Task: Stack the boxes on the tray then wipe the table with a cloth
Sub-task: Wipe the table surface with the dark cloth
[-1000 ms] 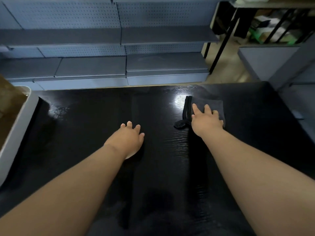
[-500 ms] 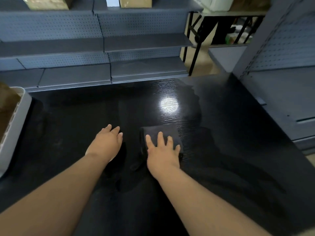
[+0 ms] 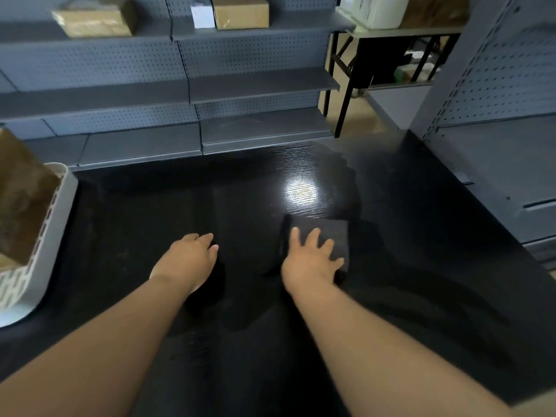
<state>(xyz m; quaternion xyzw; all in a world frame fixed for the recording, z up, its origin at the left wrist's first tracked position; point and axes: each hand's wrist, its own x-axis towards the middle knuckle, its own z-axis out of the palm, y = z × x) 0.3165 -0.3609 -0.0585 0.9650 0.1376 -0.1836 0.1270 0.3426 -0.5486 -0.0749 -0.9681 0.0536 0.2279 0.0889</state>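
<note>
Now, wiping stage, by the look of your layout. The cloth (image 3: 337, 233) lies flat on the worktop (image 3: 421, 266), folded to a small dark pad, right of centre, just this side of the lamp glare. Your right hand (image 3: 310, 262) sits on its near-left part, palm down, fingers spread and straight. It presses and does not grip. The cloth's far-right corner shows bare beyond your fingertips. Your left hand (image 3: 187, 260) rests flat on bare worktop, apart from the cloth, fingers loose, holding nothing.

Boxes (image 3: 21, 194) sit in the tray (image 3: 45, 245) at the left edge. Both are only partly in view, so how neatly they stack cannot be told.

Handling, as judged: the cloth is soft, light and limp. It has no stiffness of its own and goes only where your palm carries it. The worktop looks glossy and smooth, so expect the pad to slide easily, and to unfold or bunch if you push from one edge. A narrow dark strip runs along its left side; whether loop or fold is unclear. The best hold is flat pressure over the middle, with fingers spread to pin the corners. Pinch an edge only to lift or refold.
</note>
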